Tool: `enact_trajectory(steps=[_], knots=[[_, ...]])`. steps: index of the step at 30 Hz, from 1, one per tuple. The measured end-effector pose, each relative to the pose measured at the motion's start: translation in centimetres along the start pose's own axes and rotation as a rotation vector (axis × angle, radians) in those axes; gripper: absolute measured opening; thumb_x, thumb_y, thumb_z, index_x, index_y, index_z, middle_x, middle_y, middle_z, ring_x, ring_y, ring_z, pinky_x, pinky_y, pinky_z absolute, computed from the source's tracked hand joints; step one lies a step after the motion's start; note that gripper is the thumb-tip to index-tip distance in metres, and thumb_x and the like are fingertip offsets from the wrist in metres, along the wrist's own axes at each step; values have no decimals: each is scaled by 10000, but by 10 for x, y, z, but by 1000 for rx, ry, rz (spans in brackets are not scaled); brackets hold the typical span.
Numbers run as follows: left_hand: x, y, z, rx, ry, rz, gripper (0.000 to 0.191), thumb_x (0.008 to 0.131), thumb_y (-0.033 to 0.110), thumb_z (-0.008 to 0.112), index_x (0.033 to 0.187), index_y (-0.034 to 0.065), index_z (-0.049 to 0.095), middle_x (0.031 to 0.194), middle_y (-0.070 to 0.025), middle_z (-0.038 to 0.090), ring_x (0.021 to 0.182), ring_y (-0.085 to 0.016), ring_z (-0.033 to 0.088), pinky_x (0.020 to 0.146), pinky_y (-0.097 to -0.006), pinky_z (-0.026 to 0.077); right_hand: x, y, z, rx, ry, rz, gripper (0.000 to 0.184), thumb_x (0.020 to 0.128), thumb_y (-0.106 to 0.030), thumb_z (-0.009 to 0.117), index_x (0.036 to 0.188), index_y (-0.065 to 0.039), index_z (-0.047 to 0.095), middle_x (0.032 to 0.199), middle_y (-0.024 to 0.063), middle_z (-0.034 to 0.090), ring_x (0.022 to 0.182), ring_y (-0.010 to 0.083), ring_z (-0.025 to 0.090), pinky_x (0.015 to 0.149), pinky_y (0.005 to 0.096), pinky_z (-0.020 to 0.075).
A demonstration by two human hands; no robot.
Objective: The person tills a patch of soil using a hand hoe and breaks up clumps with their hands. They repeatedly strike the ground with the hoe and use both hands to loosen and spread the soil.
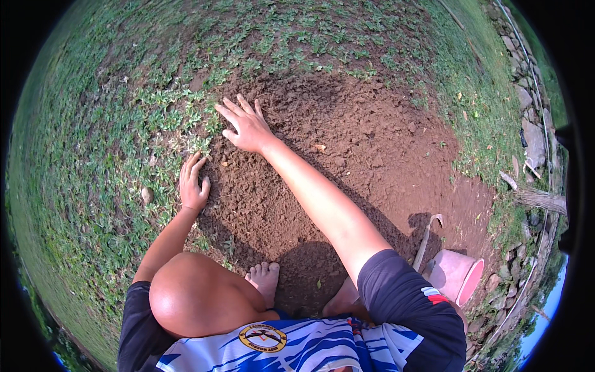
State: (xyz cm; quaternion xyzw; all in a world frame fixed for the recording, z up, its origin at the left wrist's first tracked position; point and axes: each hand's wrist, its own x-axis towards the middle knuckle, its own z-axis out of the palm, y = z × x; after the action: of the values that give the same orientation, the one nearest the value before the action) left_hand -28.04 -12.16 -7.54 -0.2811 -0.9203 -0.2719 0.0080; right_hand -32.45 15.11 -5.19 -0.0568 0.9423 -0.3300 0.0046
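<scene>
Palm down at the upper left edge of the loosened brown soil (297, 186), my right hand (246, 128) has its fingers spread, with the fingertips by the low green weeds (176, 114). My left hand (193, 183) is lower and to the left, where the soil meets the weeds. Its fingers point away from me, the thumb stands apart, and I see nothing in it. Crumbly clods cover most of the soil; a smoother stretch (418, 186) lies on the right. My bare foot (265, 281) rests at the near edge of the soil.
To my right, a pink plastic bucket (453, 274) lies on its side beside a hand tool with a curved metal end (423, 244). Farther right are a cut log (541, 200) and a row of stones (532, 139). A small stone (147, 195) sits among the weeds on the left.
</scene>
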Motion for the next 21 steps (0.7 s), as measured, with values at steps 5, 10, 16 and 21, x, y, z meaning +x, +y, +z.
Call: enact_trajectory(steps=[5,10,16,21], knots=[[0,-3,0,-33,10,7,557,845,136,608,1401,113,584,1538,-119,517,1448,-370,445,1234,-502,309,-80,-8,12,-36,294,91,605,953,-304,667,1517,-152,509,1693,169,277,1550,409,266,1261,600,203],[-2,-5,1,-31,15,12,550,846,138,608,1395,111,587,1540,-116,515,1449,-370,444,1232,-502,312,-181,-59,59,89,-17,-74,699,949,-343,681,1561,-109,435,1672,196,292,1564,414,223,1281,543,207],[-2,-6,2,-43,10,3,542,846,127,617,1388,117,590,1547,-101,506,1463,-350,430,1238,-494,308,-118,-20,24,-102,87,-43,560,967,-195,615,1517,-152,511,1676,122,339,1542,338,316,1274,544,220],[-6,-10,5,-40,23,2,554,844,130,615,1397,139,583,1549,-76,505,1466,-335,425,1243,-482,308,-81,14,14,-133,335,271,670,953,-381,677,1511,-75,467,1603,274,346,1499,468,301,1243,576,251]])
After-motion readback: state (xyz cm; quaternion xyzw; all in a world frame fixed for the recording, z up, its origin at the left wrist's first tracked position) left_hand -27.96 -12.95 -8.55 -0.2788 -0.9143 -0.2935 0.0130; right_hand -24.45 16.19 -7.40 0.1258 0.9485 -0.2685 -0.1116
